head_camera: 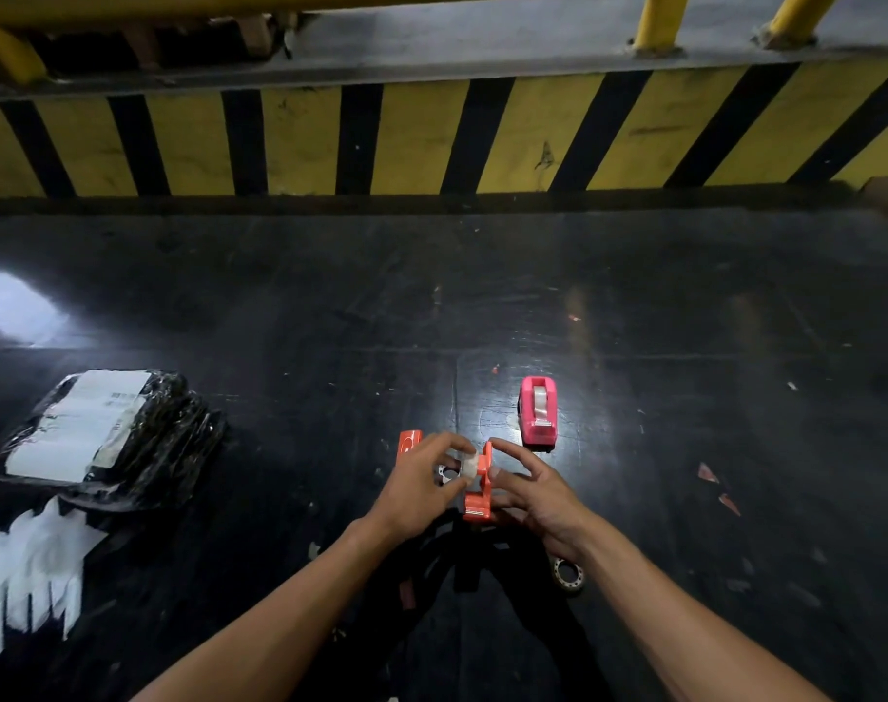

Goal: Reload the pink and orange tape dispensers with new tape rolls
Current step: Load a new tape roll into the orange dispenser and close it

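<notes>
The orange tape dispenser [479,491] is held just above the dark floor between both hands. My right hand [535,491] grips its right side. My left hand [421,481] pinches a clear tape roll [466,466] against the dispenser's open left side. A separate orange piece [409,443] stands on the floor just behind my left hand. The pink tape dispenser [537,415] stands upright to the right and further away, with a clear roll sitting in it. A tape roll [567,575] lies flat on the floor under my right wrist.
A black plastic-wrapped parcel with a white label [102,433] lies at the left, torn white packaging [27,564] in front of it. A yellow-and-black striped barrier [432,139] runs across the back. Small red scraps [715,483] lie at the right.
</notes>
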`<state>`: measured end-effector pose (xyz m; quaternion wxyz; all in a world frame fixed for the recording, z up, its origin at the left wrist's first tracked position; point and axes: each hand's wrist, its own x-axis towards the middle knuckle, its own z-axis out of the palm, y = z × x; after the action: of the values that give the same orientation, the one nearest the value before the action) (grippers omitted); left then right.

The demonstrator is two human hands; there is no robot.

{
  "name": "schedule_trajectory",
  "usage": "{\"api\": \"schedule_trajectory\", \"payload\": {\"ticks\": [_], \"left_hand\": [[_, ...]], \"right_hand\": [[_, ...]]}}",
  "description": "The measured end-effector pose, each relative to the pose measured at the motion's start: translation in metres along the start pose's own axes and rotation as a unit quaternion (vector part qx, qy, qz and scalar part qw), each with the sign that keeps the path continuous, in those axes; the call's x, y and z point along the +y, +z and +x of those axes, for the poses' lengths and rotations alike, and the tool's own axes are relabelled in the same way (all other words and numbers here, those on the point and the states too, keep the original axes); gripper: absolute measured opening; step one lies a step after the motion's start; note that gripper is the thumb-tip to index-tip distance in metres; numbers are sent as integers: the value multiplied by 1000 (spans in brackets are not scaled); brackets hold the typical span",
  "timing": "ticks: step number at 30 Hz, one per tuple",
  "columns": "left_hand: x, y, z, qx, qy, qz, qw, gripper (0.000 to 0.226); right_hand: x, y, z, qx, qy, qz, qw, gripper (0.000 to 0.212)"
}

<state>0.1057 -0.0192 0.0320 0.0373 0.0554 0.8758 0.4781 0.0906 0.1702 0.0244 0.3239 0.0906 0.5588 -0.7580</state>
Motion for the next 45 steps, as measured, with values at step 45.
{"api": "schedule_trajectory", "payload": {"ticks": [45], "left_hand": [[-15,-7,17,45,-275,-271,921,54]], "right_hand": [[-11,-4,-9,3,12,-2,1000,41]]}}
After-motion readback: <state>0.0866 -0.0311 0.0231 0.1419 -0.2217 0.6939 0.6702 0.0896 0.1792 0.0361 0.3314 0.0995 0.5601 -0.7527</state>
